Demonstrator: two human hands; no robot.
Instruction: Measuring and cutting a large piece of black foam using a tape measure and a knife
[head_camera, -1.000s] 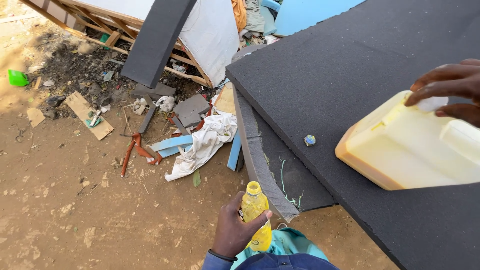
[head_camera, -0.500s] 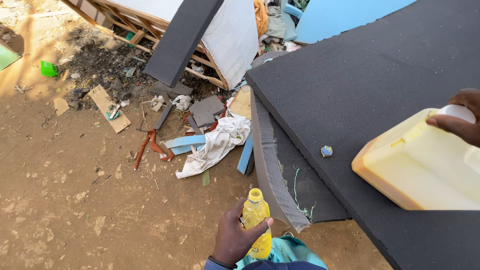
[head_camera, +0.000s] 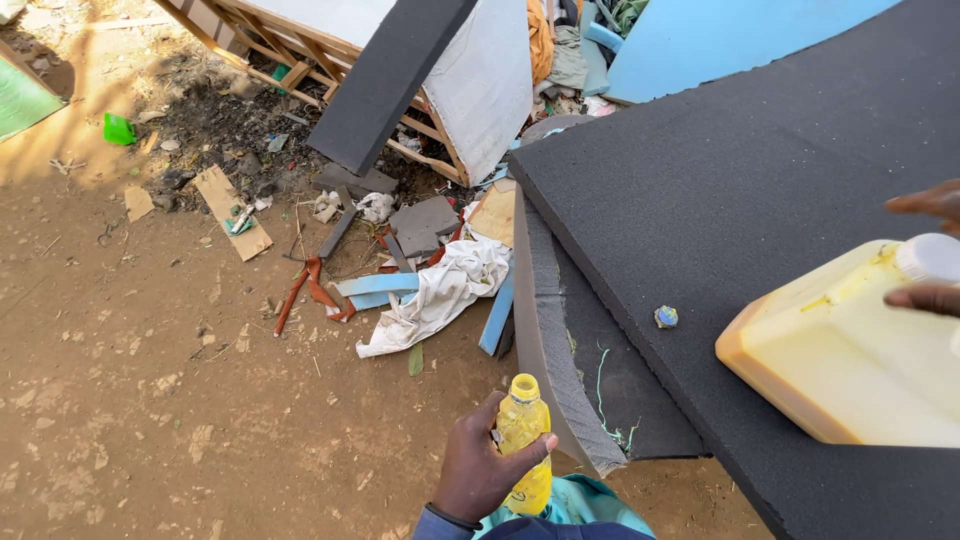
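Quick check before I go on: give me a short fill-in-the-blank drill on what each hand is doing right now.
1. The left hand grips a small ____ bottle with no cap on.
2. The right hand has its fingers at the ____ cap of the jerrycan.
3. The jerrycan lies on a dark grey ____ sheet.

Missing words: yellow; white; foam

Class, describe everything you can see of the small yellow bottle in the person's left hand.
The small yellow bottle is clear plastic, tinted yellow, with an open neck and no cap visible. It stands roughly upright, gripped around its middle by the left hand, thumb across its front. It is held above the dirt ground, just beside the edge of the dark foam sheet, apart from it.
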